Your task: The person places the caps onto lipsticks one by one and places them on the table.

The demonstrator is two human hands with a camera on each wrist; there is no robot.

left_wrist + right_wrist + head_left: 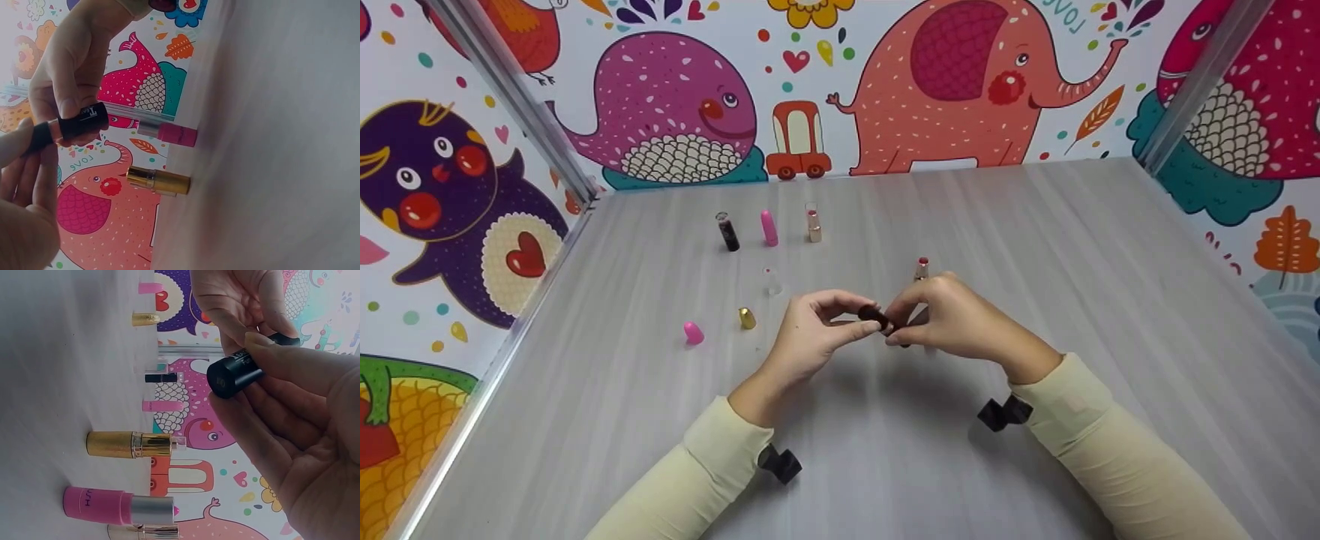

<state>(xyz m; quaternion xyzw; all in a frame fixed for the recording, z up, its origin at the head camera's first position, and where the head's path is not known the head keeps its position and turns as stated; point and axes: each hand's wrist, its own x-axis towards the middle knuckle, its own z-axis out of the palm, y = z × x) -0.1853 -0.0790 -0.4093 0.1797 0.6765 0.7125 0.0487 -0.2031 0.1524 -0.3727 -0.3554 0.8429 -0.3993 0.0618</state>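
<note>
Both hands meet over the table, holding the two ends of a black lipstick. My left hand (817, 334) pinches its black cap (871, 316) between thumb and fingers. Thumb and fingertips of my right hand (960, 319) grip the lettered black base (85, 121); its round bottom faces the right wrist camera. A narrow copper-coloured collar (55, 130) shows between cap and base. Beside the right hand stand a gold lipstick tube (112, 444) and a pink tube (95, 505) with a silver collar. Another lipstick (922, 268) shows just behind the right hand's knuckles.
Toward the back stand a dark lipstick (728, 234), a pink one (769, 229) and a gold one (814, 227) with a clear cap. Left of the hands are a clear cap (773, 282), a gold cap (747, 319) and a pink cap (694, 334). Printed walls enclose the table.
</note>
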